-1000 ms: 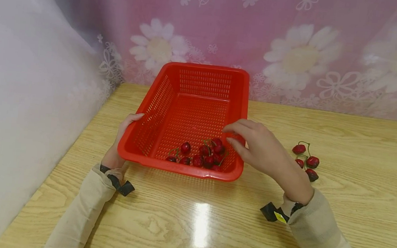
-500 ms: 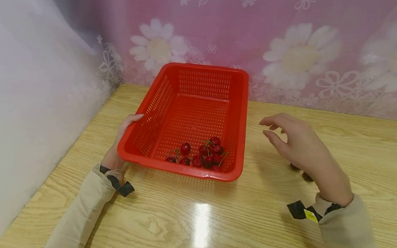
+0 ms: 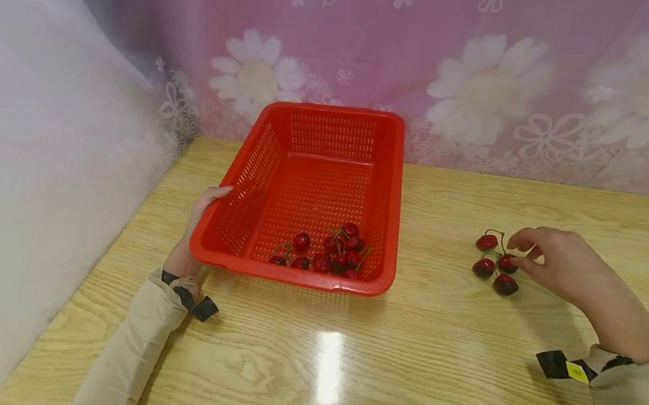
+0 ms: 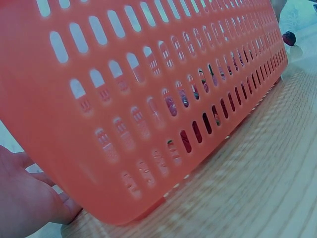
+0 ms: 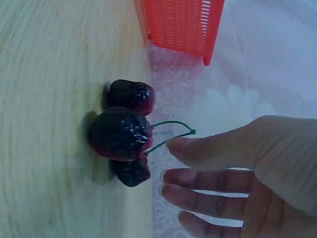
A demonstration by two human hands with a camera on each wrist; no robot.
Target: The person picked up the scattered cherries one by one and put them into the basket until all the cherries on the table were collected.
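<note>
A red plastic basket [image 3: 326, 183] with slotted walls leans toward me on the table. My left hand [image 3: 195, 223] grips its left side, thumb over the rim; in the left wrist view the left hand [image 4: 29, 198] is at the basket's corner. Several dark red cherries [image 3: 322, 262] with green stems lie along the basket's near end. To the right, a small group of cherries [image 3: 483, 267] rests on the table. My right hand [image 3: 568, 265] hovers beside them, thumb and fingers apart. In the right wrist view, the thumb tip [image 5: 178, 146] is by a green stem [image 5: 171, 139].
The wood-grain table [image 3: 264, 364] reaches to a pink floral curtain [image 3: 361, 51] at the back. A white sheet [image 3: 44, 159] hangs along the left side. Black straps [image 3: 200, 304] are around both wrists.
My right hand has moved from the basket's right rim out to the cherries on the table, which it partly covered before. The left hand and basket stay put.
</note>
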